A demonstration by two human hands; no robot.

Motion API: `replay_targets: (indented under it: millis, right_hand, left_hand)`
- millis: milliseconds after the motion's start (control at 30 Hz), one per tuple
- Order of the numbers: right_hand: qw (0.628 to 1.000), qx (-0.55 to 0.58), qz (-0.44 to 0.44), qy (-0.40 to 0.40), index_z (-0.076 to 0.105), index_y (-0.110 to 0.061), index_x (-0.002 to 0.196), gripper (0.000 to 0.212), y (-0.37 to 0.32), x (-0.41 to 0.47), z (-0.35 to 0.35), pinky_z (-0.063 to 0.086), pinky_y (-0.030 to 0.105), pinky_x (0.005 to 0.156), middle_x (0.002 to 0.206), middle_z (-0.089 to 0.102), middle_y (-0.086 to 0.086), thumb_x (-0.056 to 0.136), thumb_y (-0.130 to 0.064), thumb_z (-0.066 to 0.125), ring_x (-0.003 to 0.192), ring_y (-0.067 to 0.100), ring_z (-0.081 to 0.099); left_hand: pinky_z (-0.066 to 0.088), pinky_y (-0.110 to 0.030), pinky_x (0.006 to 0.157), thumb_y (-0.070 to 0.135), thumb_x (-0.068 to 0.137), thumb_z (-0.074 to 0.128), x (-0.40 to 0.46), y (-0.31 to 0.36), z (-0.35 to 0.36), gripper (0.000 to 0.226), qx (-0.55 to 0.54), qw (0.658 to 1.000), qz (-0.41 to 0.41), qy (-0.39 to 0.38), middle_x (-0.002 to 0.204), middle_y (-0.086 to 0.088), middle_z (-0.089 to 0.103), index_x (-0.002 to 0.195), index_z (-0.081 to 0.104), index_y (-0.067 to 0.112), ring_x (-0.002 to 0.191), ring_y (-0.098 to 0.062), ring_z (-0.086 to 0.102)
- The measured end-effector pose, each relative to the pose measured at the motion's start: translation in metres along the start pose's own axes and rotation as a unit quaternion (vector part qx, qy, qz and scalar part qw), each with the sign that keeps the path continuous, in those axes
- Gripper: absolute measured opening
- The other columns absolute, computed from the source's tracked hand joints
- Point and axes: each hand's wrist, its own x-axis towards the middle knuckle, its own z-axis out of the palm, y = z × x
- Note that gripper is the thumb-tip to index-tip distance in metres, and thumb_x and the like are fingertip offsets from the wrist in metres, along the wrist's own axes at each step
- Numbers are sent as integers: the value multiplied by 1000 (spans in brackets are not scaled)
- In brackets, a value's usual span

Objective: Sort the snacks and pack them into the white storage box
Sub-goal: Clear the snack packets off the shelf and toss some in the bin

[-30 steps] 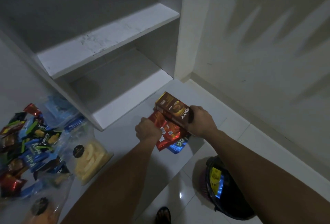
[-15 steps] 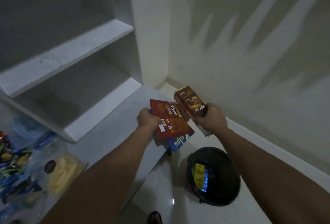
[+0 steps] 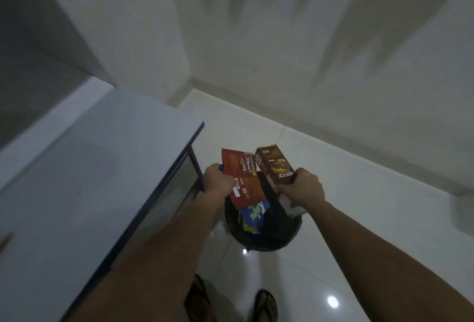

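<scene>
1. While both hands hang over the black bin [image 3: 266,234], the left hand [image 3: 218,180] has its fingers clamped on a flattened red carton [image 3: 243,180] and a blue Kalpa wrapper [image 3: 254,215].
2. At 3 o'clock of that carton, the right hand [image 3: 301,189] grips a brown Nextar box [image 3: 275,165].
3. At 9 o'clock stands a grey table [image 3: 89,167].

The head camera looks steeply down from standing height, close over both forearms, facing the room's corner.

Brown Nextar box [image 3: 275,166] upright; flat red carton [image 3: 242,180], blue Kalpa pack [image 3: 254,215] beside it
</scene>
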Motion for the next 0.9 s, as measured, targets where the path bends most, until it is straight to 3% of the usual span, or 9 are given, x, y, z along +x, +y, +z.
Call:
replay_targets:
  millis: [167,300,433,533,633,800,900]
  right_hand:
    - [999,-2,25,-23,57,-15,114,62,64,28,62,49,32,72,104,67,7,68,-53,75,94,28,64]
    - [998,-4,57,-37,58,-15,115,76,98,52,111,54,34,76,103,67,7,62,-68,70,91,27,66]
    - [997,2,65,-43,56,-14,115,69,115,74,147,51,32,72,102,66,6,70,-66,68,91,26,64]
    - [997,23,61,-42,57,-16,111,61,118,82,161,56,35,77,102,66,6,77,-67,57,89,25,64]
    - [998,14,46,-49,58,-17,106,56,116,80,161,58,40,77,100,66,6,80,-66,52,85,24,64]
    - [998,7,-3,-58,58,-6,113,54,83,57,120,44,30,71,106,66,12,88,-54,55,94,29,62]
    - [996,-2,-40,-74,58,-4,118,55,50,40,83,42,29,72,109,66,14,89,-51,55,95,29,61]
  left_hand:
    - [55,-38,79,-1,79,72,26,-61,63,29,22,999,-33,-6,111,-15,69,105,62,3,97,-31,68]
    - [51,-29,71,1,81,70,49,-105,98,21,31,999,-44,-3,107,-11,68,98,60,9,88,-24,65]
    - [54,-37,87,9,77,77,67,-133,114,40,51,997,-50,-14,115,-11,66,112,59,6,104,-29,65]
    - [46,-36,97,13,76,79,70,-141,113,64,60,996,-65,-18,131,-15,55,130,47,3,121,-31,55]
    - [43,-34,98,14,79,77,65,-137,103,64,66,996,-65,-20,137,-16,51,133,44,2,125,-32,50]
    - [44,-33,90,17,82,73,45,-104,74,61,89,995,-45,-28,137,-17,49,133,45,2,124,-32,50]
    - [44,-38,102,22,81,74,25,-70,49,67,109,993,-25,-41,140,-16,49,137,44,2,127,-31,48]
